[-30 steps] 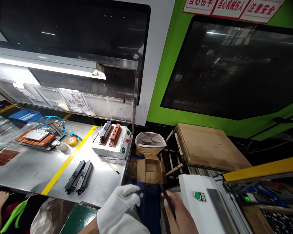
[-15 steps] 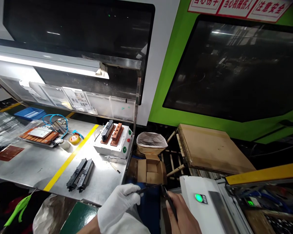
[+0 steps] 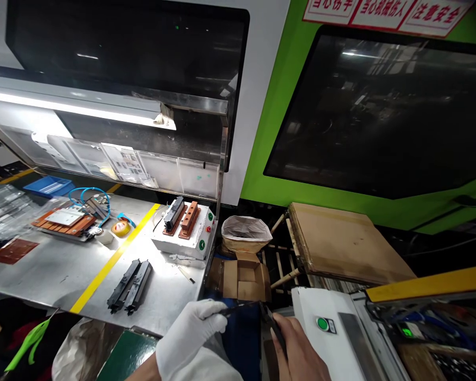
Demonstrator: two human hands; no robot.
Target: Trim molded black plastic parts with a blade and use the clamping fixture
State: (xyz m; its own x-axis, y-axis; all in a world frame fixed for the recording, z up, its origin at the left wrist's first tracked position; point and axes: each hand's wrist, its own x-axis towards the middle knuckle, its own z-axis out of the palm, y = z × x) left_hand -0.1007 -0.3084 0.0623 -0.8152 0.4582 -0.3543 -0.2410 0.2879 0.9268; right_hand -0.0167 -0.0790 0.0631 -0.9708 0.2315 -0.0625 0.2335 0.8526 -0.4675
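Between both hands (image 3: pixel 241 330), black strip (image 3: pixel 240 307) lies crosswise.

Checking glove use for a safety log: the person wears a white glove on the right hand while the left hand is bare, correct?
Not quite: the head view shows the white glove on the left hand; the right hand is bare.

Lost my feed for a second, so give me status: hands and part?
Left hand, gloved, pinching thin black strip. Right hand, bare, gripping second black strip. Open cardboard box just beyond.
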